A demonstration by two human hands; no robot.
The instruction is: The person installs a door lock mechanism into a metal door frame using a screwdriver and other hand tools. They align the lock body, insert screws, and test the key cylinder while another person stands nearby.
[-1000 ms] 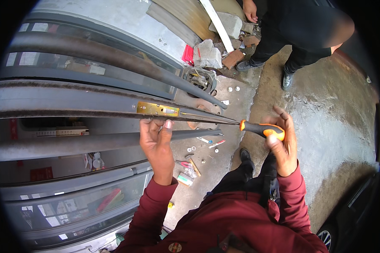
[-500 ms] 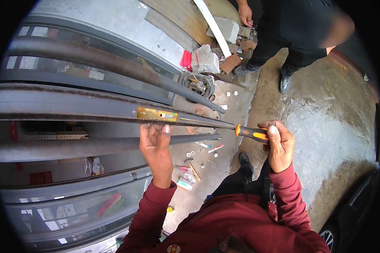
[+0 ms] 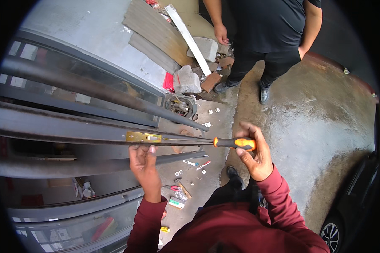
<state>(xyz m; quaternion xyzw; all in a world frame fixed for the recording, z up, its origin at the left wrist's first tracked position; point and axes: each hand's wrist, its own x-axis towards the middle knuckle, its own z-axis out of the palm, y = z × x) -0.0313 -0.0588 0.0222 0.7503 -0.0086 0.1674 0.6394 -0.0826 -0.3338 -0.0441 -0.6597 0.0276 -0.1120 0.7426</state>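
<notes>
My left hand grips the lower edge of a long grey metal bar with brush strips along its sides, just under a brass plate set into it. My right hand holds the orange-and-black handle of a screwdriver, its thumb against the handle and upper fingers partly raised. The long shaft lies along the bar and points left at the plate; whether the tip touches it I cannot tell.
Grey tubes flank the bar. A person in black stands at the back by planks and rubble. Small tools and parts, including red pliers, lie on the concrete. A dark car is at the right.
My view has shifted, so the bar and hands sit lower and further left, with more of the other person showing. My right hand's fingers closed on the handle, then loosened and lifted again.
</notes>
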